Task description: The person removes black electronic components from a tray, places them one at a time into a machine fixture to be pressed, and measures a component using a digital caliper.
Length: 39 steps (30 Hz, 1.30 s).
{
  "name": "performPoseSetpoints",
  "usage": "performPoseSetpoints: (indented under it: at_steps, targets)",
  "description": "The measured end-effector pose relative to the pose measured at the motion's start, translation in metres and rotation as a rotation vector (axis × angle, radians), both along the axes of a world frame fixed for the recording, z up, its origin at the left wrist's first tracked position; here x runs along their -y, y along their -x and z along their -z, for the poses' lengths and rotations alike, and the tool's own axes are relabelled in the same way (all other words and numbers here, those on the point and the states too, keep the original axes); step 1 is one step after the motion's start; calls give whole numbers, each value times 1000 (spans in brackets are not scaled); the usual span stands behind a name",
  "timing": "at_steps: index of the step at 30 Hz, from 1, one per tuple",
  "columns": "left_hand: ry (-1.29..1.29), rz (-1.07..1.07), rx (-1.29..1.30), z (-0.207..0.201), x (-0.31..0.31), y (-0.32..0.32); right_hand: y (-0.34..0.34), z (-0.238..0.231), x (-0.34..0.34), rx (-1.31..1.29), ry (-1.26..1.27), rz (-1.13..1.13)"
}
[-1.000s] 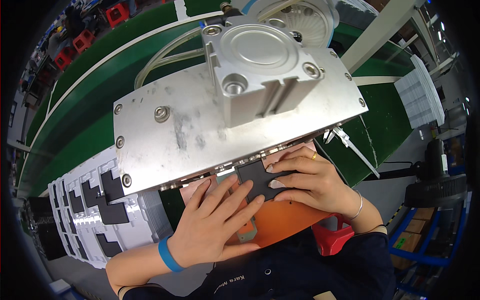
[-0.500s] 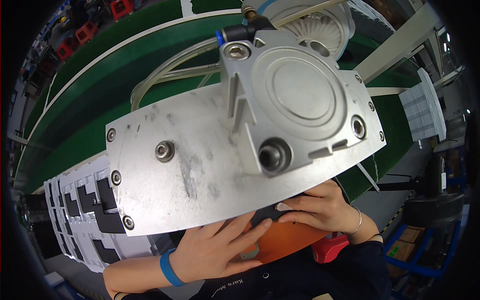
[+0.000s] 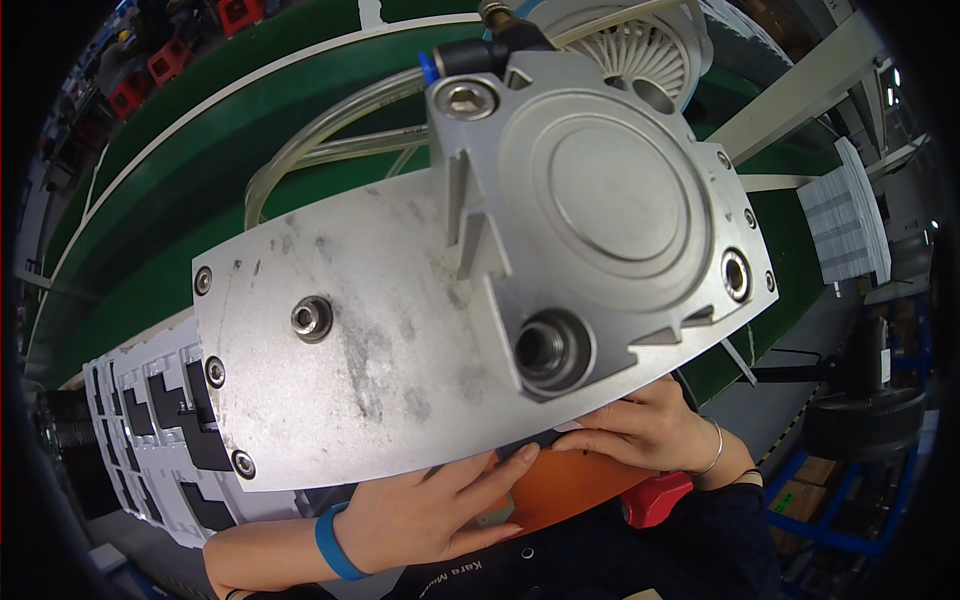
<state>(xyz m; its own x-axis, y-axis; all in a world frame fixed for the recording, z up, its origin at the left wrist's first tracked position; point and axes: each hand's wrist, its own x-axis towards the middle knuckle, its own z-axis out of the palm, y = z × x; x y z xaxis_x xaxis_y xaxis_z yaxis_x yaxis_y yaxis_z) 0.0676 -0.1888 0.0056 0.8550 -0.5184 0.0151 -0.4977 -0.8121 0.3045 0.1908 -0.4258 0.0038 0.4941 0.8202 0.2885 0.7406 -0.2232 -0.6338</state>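
Observation:
Below the front edge of a silver metal plate (image 3: 300, 420), both hands work over an orange surface (image 3: 570, 490). My left hand (image 3: 420, 515), with a blue wristband, has its fingers stretched out and spread, the thumb lying along the orange surface. The plate hides some of its fingertips. My right hand (image 3: 645, 430), wearing a thin bracelet, has bent fingers drawn together at a dark strip (image 3: 545, 438) by the plate's edge. Whatever they pinch is too hidden to make out. A red block-like part (image 3: 655, 498) sits below the right wrist.
Bolted onto the plate is a silver pneumatic cylinder (image 3: 620, 210) with clear hoses (image 3: 330, 130), blocking much of the view. White trays with black pieces (image 3: 150, 430) stand at left, on a green work surface (image 3: 150, 250). A stack of white sheets (image 3: 845, 220) is at right.
The plate and cylinder appear larger and slightly lower, as the view has shifted. Both hands stay in nearly the same place, with only slight finger movement.

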Motion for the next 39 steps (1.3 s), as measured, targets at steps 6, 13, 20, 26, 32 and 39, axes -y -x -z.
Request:
performPoseSetpoints:
  at_steps: [6,13,20,26,32,39]
  targets:
    - [51,-20,-32,-4,1,0,1,-1,0,-23,-1,-12]
    - [94,-30,39,0,0,-3,1,-3,-4,41,0,-1]
    - [156,4,108,-1,-2,-5,0,-11,-1,30,31,-57]
    - [615,-232,172,-11,0,11,17,-15,3,-617,-151,100]
    - [1252,-484,-258,-15,-5,46,59,-38,-44,-785,-333,-74]
    - [914,-1247,831,-6,-149,157,68,-29,-145,-205,-168,-322]
